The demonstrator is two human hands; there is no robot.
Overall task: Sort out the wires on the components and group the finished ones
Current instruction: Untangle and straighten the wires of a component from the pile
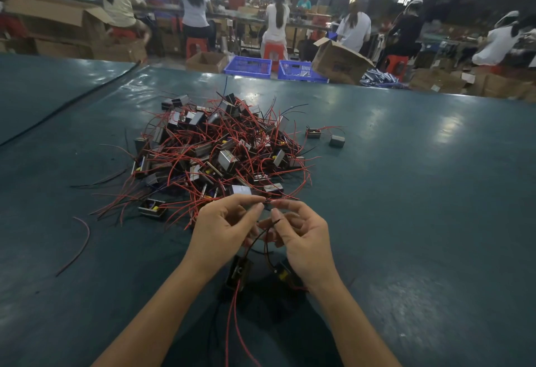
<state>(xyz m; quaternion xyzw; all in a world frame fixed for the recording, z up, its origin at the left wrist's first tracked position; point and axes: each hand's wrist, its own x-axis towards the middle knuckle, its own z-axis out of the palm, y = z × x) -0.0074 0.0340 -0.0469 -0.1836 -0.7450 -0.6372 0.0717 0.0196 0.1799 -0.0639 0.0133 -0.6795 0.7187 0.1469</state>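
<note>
A tangled pile of small metal-cased components (220, 152) with red and black wires lies on the dark green table (406, 192). Just in front of the pile my left hand (223, 227) and my right hand (301, 239) are raised together, fingertips almost meeting. Both pinch thin wire ends. Two components hang from those wires below my hands: one (239, 273) under the left wrist, the other (282, 272) with a yellow part, half hidden by my right hand. Long red wires (232, 323) trail from them toward me.
Two separate components (313, 133) (337, 141) lie to the right of the pile. A loose red wire (81, 239) lies at the left. Beyond the table's far edge stand blue crates (248, 66), cardboard boxes and several seated workers.
</note>
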